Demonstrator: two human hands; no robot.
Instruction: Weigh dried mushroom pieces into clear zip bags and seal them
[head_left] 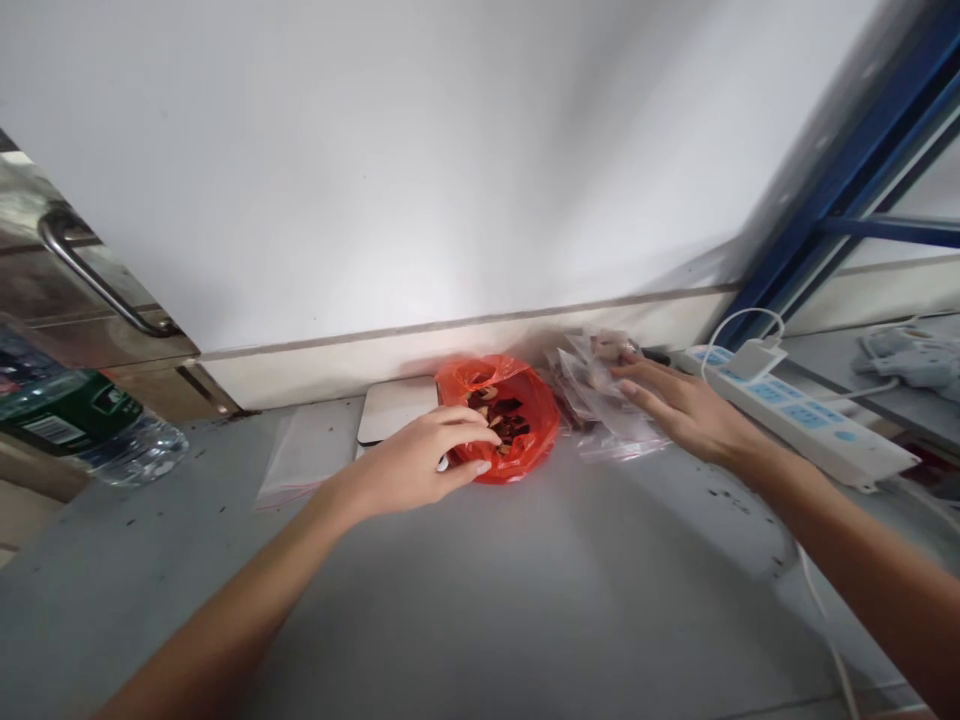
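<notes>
A red plastic bag (541, 408) stands with its mouth spread wide, and brown dried slices (510, 425) lie inside. Over its front left rim is my left hand (420, 455), open, thumb and fingers apart with nothing seen between them. My right hand (686, 400) reaches over a pile of clear zip bags (600, 395) right of the red bag. Its fingers are stretched out, touching or just above the pile. Some of the piled bags seem to hold brownish contents. A flat white-topped device (397, 405), like a small scale, sits partly behind my left hand.
Flat clear bags (307, 450) lie left of the device. A large green-labelled bottle (90, 420) is at the left, near a metal handle (105, 280). On the right are a white power strip (810, 415) with cables and a blue frame (817, 180). The white wall (375, 180) rises behind.
</notes>
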